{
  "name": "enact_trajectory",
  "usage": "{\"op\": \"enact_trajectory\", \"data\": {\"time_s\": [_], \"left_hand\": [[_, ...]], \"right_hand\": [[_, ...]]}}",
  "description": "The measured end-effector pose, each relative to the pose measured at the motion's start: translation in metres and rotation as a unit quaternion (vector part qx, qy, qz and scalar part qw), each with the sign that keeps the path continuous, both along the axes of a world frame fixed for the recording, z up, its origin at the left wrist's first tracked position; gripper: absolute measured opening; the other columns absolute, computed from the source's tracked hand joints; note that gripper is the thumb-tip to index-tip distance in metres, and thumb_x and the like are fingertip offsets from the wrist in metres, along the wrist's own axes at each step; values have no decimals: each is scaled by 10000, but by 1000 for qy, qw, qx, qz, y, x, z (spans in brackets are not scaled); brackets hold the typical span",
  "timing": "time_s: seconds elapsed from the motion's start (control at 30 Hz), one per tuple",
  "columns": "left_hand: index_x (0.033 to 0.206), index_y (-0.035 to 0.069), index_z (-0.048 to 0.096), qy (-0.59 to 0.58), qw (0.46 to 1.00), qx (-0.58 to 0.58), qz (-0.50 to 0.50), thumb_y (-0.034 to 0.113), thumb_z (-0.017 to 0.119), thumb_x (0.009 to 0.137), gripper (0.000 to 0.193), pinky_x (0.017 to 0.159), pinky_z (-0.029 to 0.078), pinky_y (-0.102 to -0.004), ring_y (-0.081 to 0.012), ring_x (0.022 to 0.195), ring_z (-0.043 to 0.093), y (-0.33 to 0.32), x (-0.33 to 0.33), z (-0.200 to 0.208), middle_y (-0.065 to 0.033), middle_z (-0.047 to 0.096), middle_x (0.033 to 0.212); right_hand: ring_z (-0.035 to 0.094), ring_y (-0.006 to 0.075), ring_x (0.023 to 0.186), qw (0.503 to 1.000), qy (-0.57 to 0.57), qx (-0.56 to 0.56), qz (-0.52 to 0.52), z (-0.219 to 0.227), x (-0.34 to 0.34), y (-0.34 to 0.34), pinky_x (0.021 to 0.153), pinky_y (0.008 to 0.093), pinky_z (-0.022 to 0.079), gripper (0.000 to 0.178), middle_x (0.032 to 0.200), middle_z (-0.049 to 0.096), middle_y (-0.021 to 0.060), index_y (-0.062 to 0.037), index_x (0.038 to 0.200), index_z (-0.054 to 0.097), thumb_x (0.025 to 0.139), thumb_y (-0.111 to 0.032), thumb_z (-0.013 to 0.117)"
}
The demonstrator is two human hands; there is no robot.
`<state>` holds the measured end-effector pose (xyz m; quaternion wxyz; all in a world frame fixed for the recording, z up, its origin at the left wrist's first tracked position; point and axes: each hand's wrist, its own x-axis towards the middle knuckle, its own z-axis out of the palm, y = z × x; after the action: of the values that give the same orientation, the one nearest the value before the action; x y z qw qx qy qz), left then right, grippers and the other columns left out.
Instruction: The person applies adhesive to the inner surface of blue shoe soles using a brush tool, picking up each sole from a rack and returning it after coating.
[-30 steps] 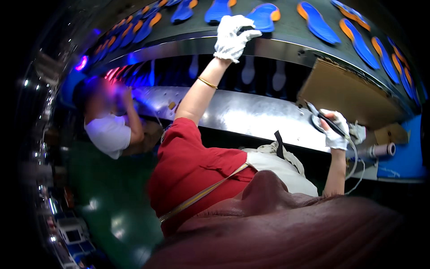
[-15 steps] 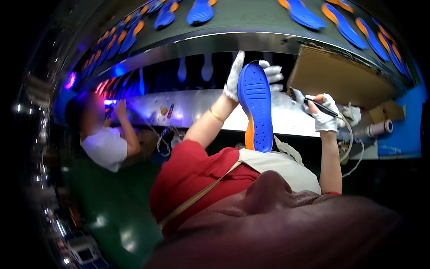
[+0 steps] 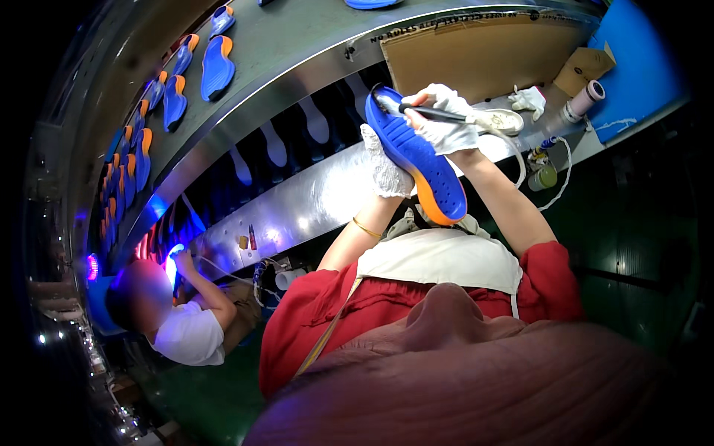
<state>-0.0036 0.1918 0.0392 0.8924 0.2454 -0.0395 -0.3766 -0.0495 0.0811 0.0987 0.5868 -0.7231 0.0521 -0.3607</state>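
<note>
nearest the camera, a red sleeve and a cream apron (image 3: 439,260) fill the lower view, and both forearms rise from there toward the steel bench (image 3: 297,212). the left hand (image 3: 385,169), in a white knit glove, is closed around the long edge of a blue insole (image 3: 416,160) at about its middle, palm behind it, holding it up off the bench with the orange heel end pointing down toward the apron. the right hand (image 3: 446,119), also gloved, is curled with its fingers pinched around a thin dark pen-like tool (image 3: 435,113), whose tip lies at the insole's upper end; the wrist is bent inward over it.

the insole looks light and springy, likely foam, so it would probably flex if gripped only at one end; the mid-edge hold seems the steadiest place, and the ribbed face should not be slippery against a knit glove.

beyond the hands, a cardboard sheet (image 3: 476,52) leans by the bench, with a tape roll (image 3: 584,100) and a small bottle (image 3: 544,177) near it. further up, more blue and orange insoles (image 3: 216,67) lie on the grey conveyor (image 3: 297,44). to the left, another person in a white shirt (image 3: 186,334) works under violet light.
</note>
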Motion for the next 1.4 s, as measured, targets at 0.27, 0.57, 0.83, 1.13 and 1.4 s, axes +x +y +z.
{"op": "enact_trajectory", "data": {"time_s": [0.27,0.57,0.83,1.13,1.4], "left_hand": [[1232,110,476,-20,999,6,-46,696,448,807,725,894,480,-366,-233,1005,568,14,3,11,-104,564,1149],[1276,64,462,-23,997,53,-45,717,411,803,808,926,461,-435,-304,1021,575,23,18,11,-159,567,1178],[1310,75,417,-68,984,75,-150,721,393,800,824,964,432,-385,-243,1096,529,45,-16,7,-108,520,1239],[1236,69,476,-40,993,15,-110,836,356,679,955,895,475,-369,-252,1019,563,26,-3,10,-108,582,1128],[1236,26,453,-84,960,-243,-107,786,590,555,1030,986,389,-427,-282,1034,556,7,30,20,-115,561,1144]], "right_hand": [[579,66,650,997,8,-9,70,3,-27,4,599,203,485,189,801,617,52,-37,941,547,790,43,625],[557,72,659,991,-4,-47,127,-20,-48,13,621,214,473,128,816,602,42,-35,895,561,798,17,626],[586,94,720,960,99,182,187,-26,-79,1,676,245,492,83,852,636,69,-28,894,592,831,-60,635],[589,86,709,970,86,155,164,-26,-73,10,645,210,479,71,863,646,66,-21,892,623,832,-55,637],[629,120,801,936,108,252,222,-3,-71,19,746,257,518,113,918,666,92,-3,912,644,801,0,667]]}}
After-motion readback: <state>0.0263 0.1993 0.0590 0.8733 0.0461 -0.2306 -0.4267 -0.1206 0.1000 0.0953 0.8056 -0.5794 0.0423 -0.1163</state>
